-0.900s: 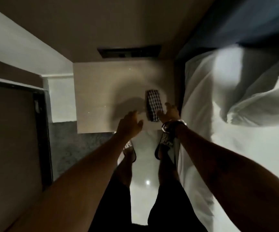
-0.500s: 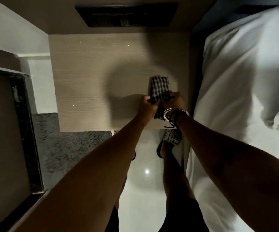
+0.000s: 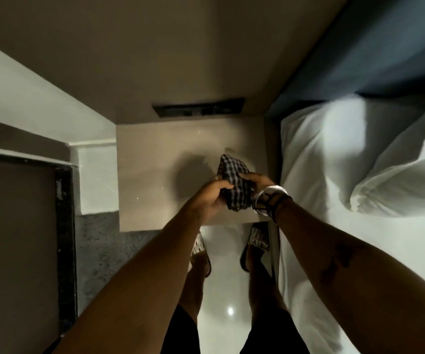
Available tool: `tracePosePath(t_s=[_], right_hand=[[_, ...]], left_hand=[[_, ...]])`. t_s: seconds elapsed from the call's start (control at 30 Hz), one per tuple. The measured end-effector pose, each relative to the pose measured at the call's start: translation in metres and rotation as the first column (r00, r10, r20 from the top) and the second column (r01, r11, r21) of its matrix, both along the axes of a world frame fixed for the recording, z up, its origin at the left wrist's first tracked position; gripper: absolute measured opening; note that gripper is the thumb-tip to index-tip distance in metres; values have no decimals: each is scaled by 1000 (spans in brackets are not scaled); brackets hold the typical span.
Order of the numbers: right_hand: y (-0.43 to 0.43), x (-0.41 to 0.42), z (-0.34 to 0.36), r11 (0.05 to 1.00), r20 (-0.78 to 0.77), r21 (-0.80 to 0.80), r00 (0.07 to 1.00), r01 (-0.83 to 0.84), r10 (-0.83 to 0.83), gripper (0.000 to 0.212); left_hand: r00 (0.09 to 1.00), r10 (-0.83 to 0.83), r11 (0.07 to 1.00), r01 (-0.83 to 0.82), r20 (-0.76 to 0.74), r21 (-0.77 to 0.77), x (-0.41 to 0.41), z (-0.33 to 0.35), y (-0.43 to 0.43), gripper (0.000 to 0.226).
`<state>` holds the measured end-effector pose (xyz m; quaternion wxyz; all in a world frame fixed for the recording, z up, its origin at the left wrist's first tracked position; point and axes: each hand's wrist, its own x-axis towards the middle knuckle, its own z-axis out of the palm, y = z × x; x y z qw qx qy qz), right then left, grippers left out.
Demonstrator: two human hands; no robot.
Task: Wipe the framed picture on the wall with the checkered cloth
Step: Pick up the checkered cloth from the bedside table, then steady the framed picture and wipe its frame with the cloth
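Note:
The black-and-white checkered cloth (image 3: 234,180) is bunched up just above the right part of the light wooden bedside table (image 3: 152,180). My left hand (image 3: 210,198) grips its left side. My right hand (image 3: 256,181), with bangles at the wrist, grips its right side. Both hands hold the cloth lifted off the tabletop. No framed picture is in view; the beige wall (image 3: 180,54) rises behind the table.
A dark switch panel (image 3: 198,110) sits on the wall just above the table. A bed with white sheets and a pillow (image 3: 359,175) lies close on the right. A dark door frame (image 3: 64,238) and grey mat (image 3: 104,251) are at left. My sandalled feet stand on glossy floor (image 3: 226,302).
Both hands reached the folded cloth on the table, closed on it and lifted it; the cloth is now bunched between them. The view tilted up, showing more wall.

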<state>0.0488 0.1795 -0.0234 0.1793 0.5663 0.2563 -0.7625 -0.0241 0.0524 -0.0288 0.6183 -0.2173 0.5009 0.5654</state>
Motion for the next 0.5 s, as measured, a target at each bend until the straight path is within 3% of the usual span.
tracePosePath(t_s=[0.1, 0.17, 0.27, 0.33, 0.5], right_hand=[[9, -5, 68, 993, -115, -9, 987, 115, -115, 30], [19, -12, 107, 996, -186, 12, 978, 93, -89, 41], [37, -22, 195, 994, -296, 96, 955, 50, -19, 31], [51, -29, 245, 982, -361, 176, 933, 66, 2, 28], [90, -35, 370, 904, -514, 398, 854, 154, 81, 42]], left_hand=[[999, -11, 993, 17, -52, 113, -16, 76, 11, 46], [995, -51, 985, 64, -84, 160, -30, 114, 19, 47], [956, -192, 953, 236, -221, 191, -56, 199, 34, 31], [879, -320, 909, 390, -354, 145, -70, 252, 48, 25], [560, -479, 780, 625, -676, -35, -91, 390, 92, 18]])
